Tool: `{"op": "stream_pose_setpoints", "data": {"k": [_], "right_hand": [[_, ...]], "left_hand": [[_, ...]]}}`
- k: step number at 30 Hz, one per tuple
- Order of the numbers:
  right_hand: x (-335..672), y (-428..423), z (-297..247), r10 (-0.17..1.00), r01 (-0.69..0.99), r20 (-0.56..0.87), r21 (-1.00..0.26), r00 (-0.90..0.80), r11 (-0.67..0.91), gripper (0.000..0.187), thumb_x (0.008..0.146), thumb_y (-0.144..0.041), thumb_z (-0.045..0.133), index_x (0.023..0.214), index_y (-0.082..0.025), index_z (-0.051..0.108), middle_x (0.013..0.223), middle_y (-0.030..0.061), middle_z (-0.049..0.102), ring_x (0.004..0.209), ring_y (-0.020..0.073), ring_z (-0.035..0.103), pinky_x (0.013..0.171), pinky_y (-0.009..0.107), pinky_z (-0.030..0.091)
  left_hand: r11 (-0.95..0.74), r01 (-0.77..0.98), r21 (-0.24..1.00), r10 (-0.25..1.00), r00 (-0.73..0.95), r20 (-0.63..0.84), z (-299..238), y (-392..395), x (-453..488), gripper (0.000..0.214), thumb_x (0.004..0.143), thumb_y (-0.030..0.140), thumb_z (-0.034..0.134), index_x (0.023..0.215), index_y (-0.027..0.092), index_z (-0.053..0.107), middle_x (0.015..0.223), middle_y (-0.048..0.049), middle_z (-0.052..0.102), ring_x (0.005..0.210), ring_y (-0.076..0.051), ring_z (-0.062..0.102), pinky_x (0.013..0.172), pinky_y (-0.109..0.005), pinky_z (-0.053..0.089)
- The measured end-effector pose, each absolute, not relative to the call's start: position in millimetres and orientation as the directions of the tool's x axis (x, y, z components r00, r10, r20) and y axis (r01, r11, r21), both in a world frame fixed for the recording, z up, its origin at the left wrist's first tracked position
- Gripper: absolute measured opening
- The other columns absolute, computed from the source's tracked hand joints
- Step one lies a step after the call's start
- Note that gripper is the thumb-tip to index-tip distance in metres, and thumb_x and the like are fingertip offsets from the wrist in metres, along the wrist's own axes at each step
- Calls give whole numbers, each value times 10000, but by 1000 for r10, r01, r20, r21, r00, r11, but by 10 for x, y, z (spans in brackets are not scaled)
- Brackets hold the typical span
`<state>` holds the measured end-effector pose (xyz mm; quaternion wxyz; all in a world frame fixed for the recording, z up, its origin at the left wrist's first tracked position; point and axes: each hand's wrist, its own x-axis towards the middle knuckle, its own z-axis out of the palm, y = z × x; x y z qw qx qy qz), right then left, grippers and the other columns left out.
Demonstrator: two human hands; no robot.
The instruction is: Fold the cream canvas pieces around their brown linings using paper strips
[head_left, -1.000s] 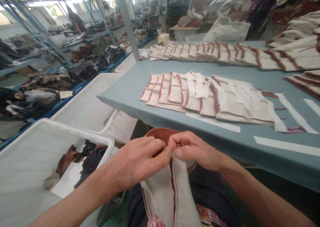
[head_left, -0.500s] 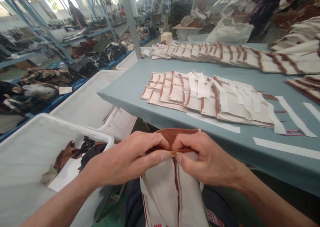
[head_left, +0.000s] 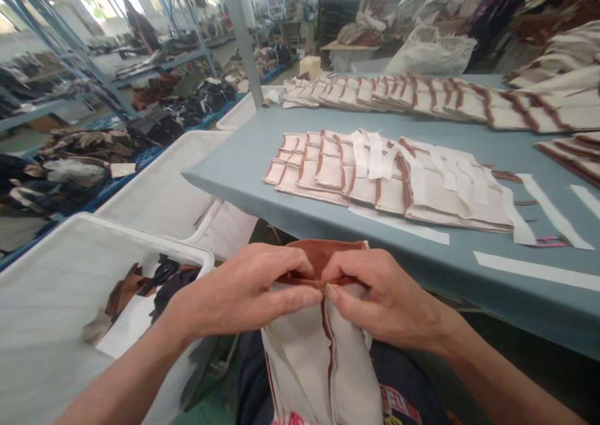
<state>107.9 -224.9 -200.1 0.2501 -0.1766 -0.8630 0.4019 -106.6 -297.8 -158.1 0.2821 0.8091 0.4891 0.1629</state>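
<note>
A cream fabric bag point(head_left: 300, 356) with a brown lining hangs down over my lap, its top edge toward the table. My left hand point(head_left: 248, 287) pinches that edge between thumb and fingers, just left of the brown seam running down the middle. From the other side, my right hand point(head_left: 379, 294) grips the same edge, its thumb almost meeting the left one at the seam. Behind the hands the brown far side of the opening stands up. My fingertips inside the bag are hidden.
A blue-grey table point(head_left: 225, 162) carries overlapping rows of cream pieces point(head_left: 328, 169) with brown edges and several white strips point(head_left: 534, 269). At left stand white bins point(head_left: 42, 275), the nearest holding brown and black scraps. A metal post point(head_left: 244, 37) rises by the table's far corner.
Both hands keep their pinch on the bag's edge and have barely moved. The bag's lower part has shifted slightly left, showing more red print at the bottom.
</note>
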Motion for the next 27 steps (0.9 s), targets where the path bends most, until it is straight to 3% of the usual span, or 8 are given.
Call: {"op": "stream_pose_setpoints", "data": {"k": [3,6,12,15,18,21,24,27], "right_hand": [[1115,-2230,-1991,495,110,323,-741,-807,662,147,848,-146,538,711,-193,564,594,-61,509,536,91,418,580,239,312],[1171,-2219,-1988,496,124,340,-713,-799,690,172,852,-148,530,689,-202,513,593,-57,506,533,96,396,575,249,293],[1309,-2174,-1946,479,97,329,-736,-814,670,171,921,-230,615,757,-185,594,651,-40,588,572,99,461,615,249,319],[1365,-2051,-1929,490,151,222,-777,-843,612,211,881,-346,717,783,-180,630,696,-35,622,608,105,492,616,240,326],[1442,-1905,-1975,523,272,91,-772,-847,575,209,802,-360,769,842,-178,674,738,-25,649,644,125,519,614,239,331],[1538,-1834,-2057,546,323,23,-785,-838,529,209,832,-378,731,831,-174,686,722,-21,633,643,129,516,598,237,331],[1610,-1858,-2069,545,296,19,-823,-838,485,179,872,-342,690,824,-170,689,708,-27,613,626,115,499,581,225,334],[1613,-1920,-1973,553,240,75,-846,-830,476,186,889,-331,687,803,-166,677,693,-35,584,611,103,471,563,218,320]], "left_hand": [[-352,755,553,912,409,22,-1581,-2976,-909,385,1090,343,427,747,187,511,686,49,516,632,-118,482,610,-265,296],[-320,766,558,941,325,94,-1651,-2980,-738,409,1074,349,473,699,191,438,653,58,459,600,-109,422,585,-274,247],[-183,446,876,949,311,39,-1755,-2902,-631,487,995,342,611,617,197,341,591,79,331,553,-82,311,522,-237,238],[-181,307,934,926,375,56,-1735,-2894,-670,448,987,315,606,619,197,380,578,83,342,534,-77,306,504,-225,249],[-284,465,839,921,377,103,-1679,-2930,-751,413,998,240,571,639,195,371,585,87,352,528,-69,336,520,-222,253],[-381,676,631,914,380,144,-1650,-2958,-856,352,1018,191,531,691,195,400,628,82,413,564,-72,404,553,-217,273],[-425,769,478,904,393,172,-1674,-2925,-960,281,1041,187,501,762,195,472,686,65,510,609,-86,471,584,-213,312],[-430,785,445,903,377,208,-1721,-2841,-1054,298,1055,221,489,759,191,494,679,60,524,605,-92,486,588,-209,335]]}}
